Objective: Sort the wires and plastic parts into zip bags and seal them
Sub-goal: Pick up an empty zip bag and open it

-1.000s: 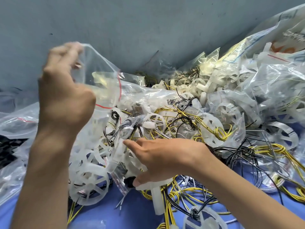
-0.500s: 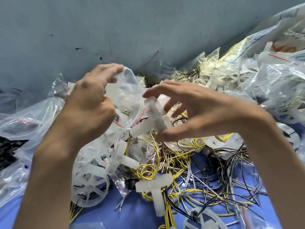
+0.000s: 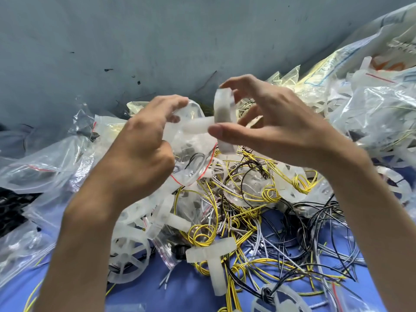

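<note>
Bag: clear plastic zip bag with a red seal line (image 3: 191, 167), held up off the blue table (image 3: 180, 291), mouth facing right.
Part: translucent white T-shaped plastic piece (image 3: 221, 109), just right of the bag's mouth. The crossbar is roughly upright and the stem lies flat, aimed left at the bag. Honestly can't tell if the tip's inside.
Right hand (image 3: 276, 131): nearest to the part. Thumb and forefinger pinch the crossbar, the other fingers fan out loose.
Left hand (image 3: 139, 152): fingers (image 3: 166, 104) curled on the bag's top rim, nothing else in them.
Next, I reckon: a short push left, stem first.
Wires: tangle of yellow, black and white wires (image 3: 247, 212) below the bag.
</note>
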### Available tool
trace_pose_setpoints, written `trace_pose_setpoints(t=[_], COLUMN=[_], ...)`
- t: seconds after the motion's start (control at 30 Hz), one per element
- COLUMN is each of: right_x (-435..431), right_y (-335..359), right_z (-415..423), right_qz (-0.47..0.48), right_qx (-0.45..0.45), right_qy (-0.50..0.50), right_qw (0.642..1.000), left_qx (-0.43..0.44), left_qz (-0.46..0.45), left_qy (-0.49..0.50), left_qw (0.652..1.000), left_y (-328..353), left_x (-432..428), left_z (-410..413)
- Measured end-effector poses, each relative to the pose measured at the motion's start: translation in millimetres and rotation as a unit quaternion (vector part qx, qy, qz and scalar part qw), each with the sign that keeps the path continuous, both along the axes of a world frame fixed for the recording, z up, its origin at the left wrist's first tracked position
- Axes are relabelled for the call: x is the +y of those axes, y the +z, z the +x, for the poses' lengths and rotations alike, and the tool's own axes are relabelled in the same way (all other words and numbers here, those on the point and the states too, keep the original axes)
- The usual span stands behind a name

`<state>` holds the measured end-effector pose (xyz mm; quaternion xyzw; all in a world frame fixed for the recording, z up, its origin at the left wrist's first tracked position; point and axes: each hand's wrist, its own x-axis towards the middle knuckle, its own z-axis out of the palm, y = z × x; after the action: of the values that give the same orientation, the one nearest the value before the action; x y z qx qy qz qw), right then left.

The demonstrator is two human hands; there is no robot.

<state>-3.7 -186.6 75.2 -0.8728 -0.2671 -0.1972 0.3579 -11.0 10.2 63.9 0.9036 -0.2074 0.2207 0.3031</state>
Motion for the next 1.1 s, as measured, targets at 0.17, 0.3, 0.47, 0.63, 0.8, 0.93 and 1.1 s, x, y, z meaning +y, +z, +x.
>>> trace_pose_setpoints(t=[0.17,0.3,0.47,0.63,0.8,0.93,1.1], right_x=[20,28,23,25,29,28,33], right_y=[-13,-18,-18,-19,-26,-25,-27], right_z=[1,4,4,6,7,7,6], right_qz=[-0.052,-0.02,-0.069,-0.148,-0.155,-0.125,-0.175], right_qx=[-0.017,0.034,0.046,-0.015,-0.042,-0.053,-0.057], right_qy=[-0.035,0.0,0.093,0.107,0.105,0.121,0.147], right_qw=[0.998,0.999,0.992,0.983,0.981,0.983,0.972], left_qx=[0.014,0.011,0.008,-0.017,-0.062,-0.069,-0.004], left_qz=[-0.022,-0.026,-0.082,-0.192,-0.307,-0.306,-0.24], left_qy=[-0.028,-0.029,-0.017,-0.003,0.037,0.107,0.041], left_qw=[0.999,0.999,0.996,0.981,0.949,0.944,0.97], left_y=[0,-2,-3,0,1,7,4], left_x=[-4,-2,7,17,30,59,32], left_z=[0,1,5,8,12,18,4])
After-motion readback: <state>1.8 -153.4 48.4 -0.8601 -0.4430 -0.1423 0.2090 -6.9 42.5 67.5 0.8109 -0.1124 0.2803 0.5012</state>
